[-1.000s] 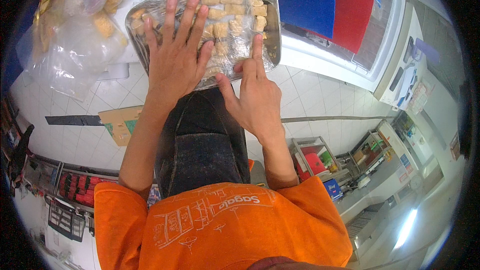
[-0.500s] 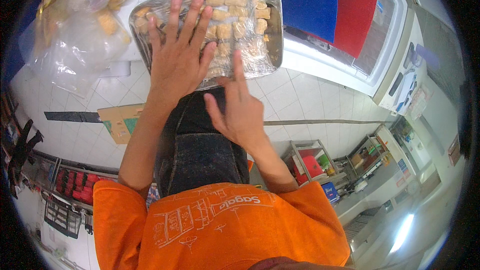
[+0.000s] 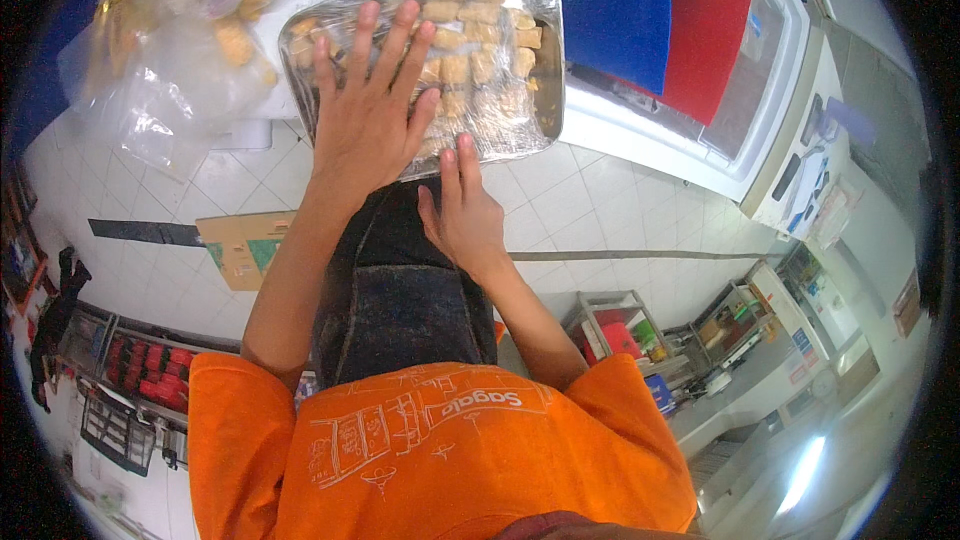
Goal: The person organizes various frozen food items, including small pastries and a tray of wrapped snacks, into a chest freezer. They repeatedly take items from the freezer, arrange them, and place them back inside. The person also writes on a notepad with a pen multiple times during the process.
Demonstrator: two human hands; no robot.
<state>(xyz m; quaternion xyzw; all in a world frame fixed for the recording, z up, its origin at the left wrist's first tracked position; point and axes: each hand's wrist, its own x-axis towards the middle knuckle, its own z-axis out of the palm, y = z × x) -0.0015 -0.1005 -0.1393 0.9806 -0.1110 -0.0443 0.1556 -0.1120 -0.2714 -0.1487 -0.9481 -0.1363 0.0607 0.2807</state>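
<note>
A metal tray [image 3: 550, 90] sits at the near edge of the white surface, clear plastic wrap [image 3: 510, 135] stretched over it. Under the wrap lie several rows of golden-brown rolls [image 3: 484, 65]. My left hand [image 3: 368, 130] rests flat on the wrap over the tray's left half, fingers spread. At the tray's near rim is my right hand [image 3: 468, 215], its first fingers stretched out onto the wrap and its thumb apart. Neither hand grasps anything that I can see.
Left of the tray lie clear plastic bags [image 3: 165, 90], some with yellowish pieces inside. To the right stands a white chest freezer [image 3: 740, 175] with blue [image 3: 620, 20] and red [image 3: 715, 40] panels on top. Flattened cardboard [image 3: 240, 245] lies on the tiled floor.
My right hand has drawn back toward the tray's near edge, with two fingers now extended instead of one. The tray and left hand appear slightly lower and further right in view.
</note>
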